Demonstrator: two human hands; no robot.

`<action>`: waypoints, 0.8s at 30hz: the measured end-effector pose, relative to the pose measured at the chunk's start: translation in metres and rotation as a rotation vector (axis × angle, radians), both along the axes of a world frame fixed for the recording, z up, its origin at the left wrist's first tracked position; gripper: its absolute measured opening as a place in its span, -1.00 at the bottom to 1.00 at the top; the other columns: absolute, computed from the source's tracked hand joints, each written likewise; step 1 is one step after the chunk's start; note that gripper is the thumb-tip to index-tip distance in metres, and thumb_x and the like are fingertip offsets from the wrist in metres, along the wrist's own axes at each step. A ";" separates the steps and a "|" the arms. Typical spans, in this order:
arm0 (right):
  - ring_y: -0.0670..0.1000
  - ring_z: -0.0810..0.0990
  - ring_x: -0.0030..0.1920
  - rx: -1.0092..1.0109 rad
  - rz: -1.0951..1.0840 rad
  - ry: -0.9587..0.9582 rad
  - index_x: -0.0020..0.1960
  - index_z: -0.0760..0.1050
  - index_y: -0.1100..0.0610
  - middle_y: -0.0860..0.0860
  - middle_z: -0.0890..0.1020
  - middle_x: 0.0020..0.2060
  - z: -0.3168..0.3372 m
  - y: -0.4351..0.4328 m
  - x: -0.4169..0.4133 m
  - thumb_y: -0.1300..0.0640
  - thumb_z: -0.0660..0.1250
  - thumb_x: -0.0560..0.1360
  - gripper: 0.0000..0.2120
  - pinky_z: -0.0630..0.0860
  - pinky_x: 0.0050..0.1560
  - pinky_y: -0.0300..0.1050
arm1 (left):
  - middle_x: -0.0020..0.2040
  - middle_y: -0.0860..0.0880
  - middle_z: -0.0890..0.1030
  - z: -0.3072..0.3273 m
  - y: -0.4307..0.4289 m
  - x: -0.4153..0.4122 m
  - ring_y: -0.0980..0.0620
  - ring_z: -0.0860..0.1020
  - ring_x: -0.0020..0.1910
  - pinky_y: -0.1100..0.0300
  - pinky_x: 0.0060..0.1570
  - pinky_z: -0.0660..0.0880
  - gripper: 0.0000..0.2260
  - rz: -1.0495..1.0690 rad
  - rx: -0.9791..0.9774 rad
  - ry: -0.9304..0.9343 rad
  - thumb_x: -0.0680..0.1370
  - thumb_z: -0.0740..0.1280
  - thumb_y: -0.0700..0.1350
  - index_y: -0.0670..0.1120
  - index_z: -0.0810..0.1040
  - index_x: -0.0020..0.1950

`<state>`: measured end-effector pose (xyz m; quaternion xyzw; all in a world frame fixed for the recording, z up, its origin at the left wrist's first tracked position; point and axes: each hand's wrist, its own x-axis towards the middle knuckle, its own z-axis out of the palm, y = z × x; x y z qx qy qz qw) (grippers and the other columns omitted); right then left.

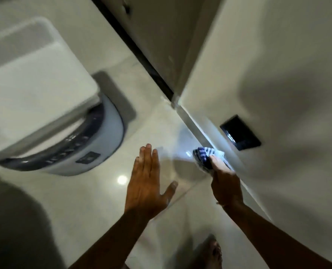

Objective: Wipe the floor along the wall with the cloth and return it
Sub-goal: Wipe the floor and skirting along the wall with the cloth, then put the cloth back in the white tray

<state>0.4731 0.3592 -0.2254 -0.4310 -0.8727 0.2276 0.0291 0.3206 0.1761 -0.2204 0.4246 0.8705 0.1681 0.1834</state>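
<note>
Wiping pale glossy tiled floor [103,191] along white wall [277,94].
Right hand [226,184] fingers closed around bunched blue-and-white striped cloth [204,156] at wall base, two o'clock; left hand [147,183] fingers spread wide, holding nothing.

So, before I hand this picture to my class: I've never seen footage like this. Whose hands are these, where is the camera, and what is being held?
There is one picture, taken by a wide-angle camera worn on a person's head, looking down; no machine is involved. The right hand grips a blue-and-white striped cloth and presses it where the pale tiled floor meets the wall. The left hand is open and empty, fingers spread above the floor. A white washing machine stands to the left, and a dark plate is set low in the wall.
</note>
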 end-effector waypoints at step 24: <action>0.14 0.07 0.58 -0.045 0.758 -0.145 0.55 0.11 0.16 0.11 0.18 0.57 0.092 -0.199 -0.442 0.24 0.18 0.60 -0.44 0.09 0.56 0.05 | 0.65 -0.25 -0.22 0.122 -0.185 -0.286 -0.17 -0.23 0.65 -0.05 0.64 -0.17 -0.31 0.601 -0.143 0.135 0.60 -0.26 0.14 -0.23 -0.21 0.63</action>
